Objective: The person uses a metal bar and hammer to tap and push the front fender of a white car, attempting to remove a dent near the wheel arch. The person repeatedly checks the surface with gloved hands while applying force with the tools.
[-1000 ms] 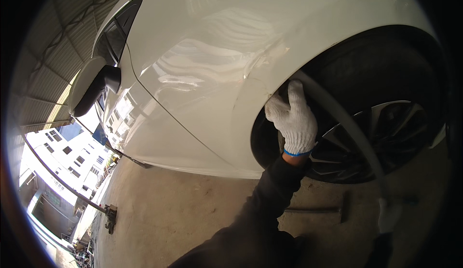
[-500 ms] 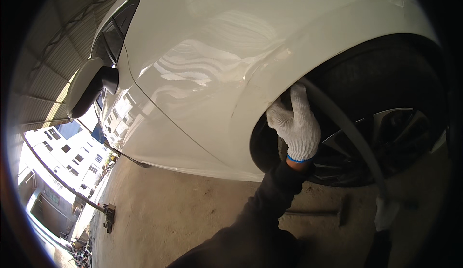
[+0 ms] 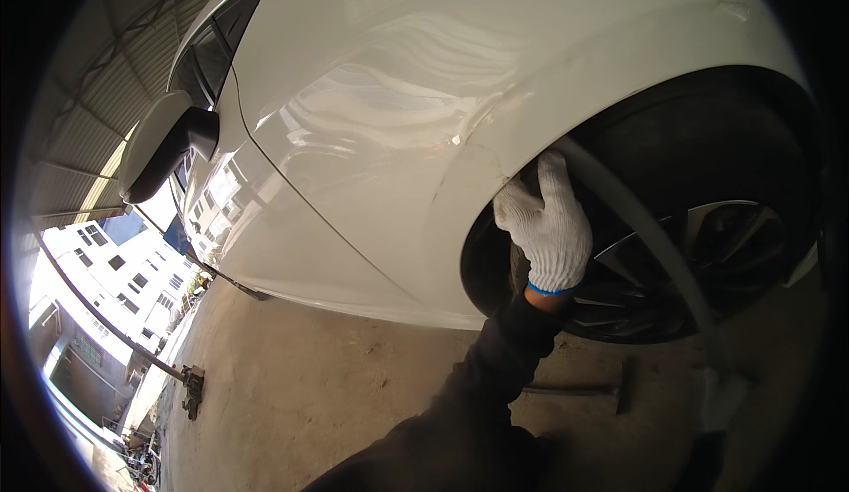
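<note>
My left hand (image 3: 550, 235), in a white knitted glove with a blue cuff edge, reaches into the front wheel arch of a white car (image 3: 380, 200). Its fingers curl at the arch lip with their tips hidden, and one digit points upward beside the top of a long dark bar (image 3: 650, 226). What those fingers grip does not show. The bar runs from the arch down across the tyre (image 3: 672, 129) and the spoked wheel (image 3: 725, 235), looking bent in this view. Dim and blurred at lower right, my gloved right hand (image 3: 723, 399) closes round the bar's lower end.
A hammer-like tool (image 3: 579, 391) lies on the dusty floor (image 3: 292, 377) below the wheel. The door mirror (image 3: 168, 147) juts out at left. Farther left, a long pole (image 3: 106, 315) meets a small dark base (image 3: 192, 390) on the floor.
The bar's lower part and my right hand have shifted slightly right. My left hand stays at the arch lip. The whole view has shifted a little.
</note>
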The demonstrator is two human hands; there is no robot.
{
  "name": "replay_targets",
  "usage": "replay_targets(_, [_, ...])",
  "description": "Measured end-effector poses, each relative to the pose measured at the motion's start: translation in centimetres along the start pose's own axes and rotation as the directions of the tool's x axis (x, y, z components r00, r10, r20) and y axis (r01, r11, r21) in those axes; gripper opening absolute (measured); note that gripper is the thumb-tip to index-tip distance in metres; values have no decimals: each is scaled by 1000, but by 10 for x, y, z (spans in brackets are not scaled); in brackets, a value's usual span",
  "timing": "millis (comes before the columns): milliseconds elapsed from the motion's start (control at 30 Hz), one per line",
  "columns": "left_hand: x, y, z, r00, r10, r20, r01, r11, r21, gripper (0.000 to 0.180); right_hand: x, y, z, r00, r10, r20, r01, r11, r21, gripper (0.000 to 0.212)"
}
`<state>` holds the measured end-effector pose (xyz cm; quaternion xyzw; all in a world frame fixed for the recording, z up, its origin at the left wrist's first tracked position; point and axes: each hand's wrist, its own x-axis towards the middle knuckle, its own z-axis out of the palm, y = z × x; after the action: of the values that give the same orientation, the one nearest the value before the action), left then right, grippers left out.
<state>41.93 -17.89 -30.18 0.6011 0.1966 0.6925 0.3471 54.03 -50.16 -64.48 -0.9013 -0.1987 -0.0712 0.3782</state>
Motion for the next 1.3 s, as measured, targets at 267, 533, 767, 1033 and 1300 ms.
replay_targets(267, [2,6,10,989,71,-128,-94,978,-185,15,19,-3,39,997,71,-41,-61,976,211,66])
replay_targets(533, [4,6,16,989,-127,-80,105,966,-235,25,-2,-59,-25,981,108,161,-136,975,178,61])
replay_targets(767, [4,13,27,993,4,-115,-19,991,-133,30,3,-15,3,991,-48,-127,56,997,59,57])
replay_targets(1033, [4,12,18,992,-37,-124,15,984,-176,25,11,-31,31,963,-139,-231,170,978,119,58])
replay_targets(1300, [3,8,19,995,-39,-95,21,983,-185,24,11,-8,33,998,-65,-16,66,996,66,47])
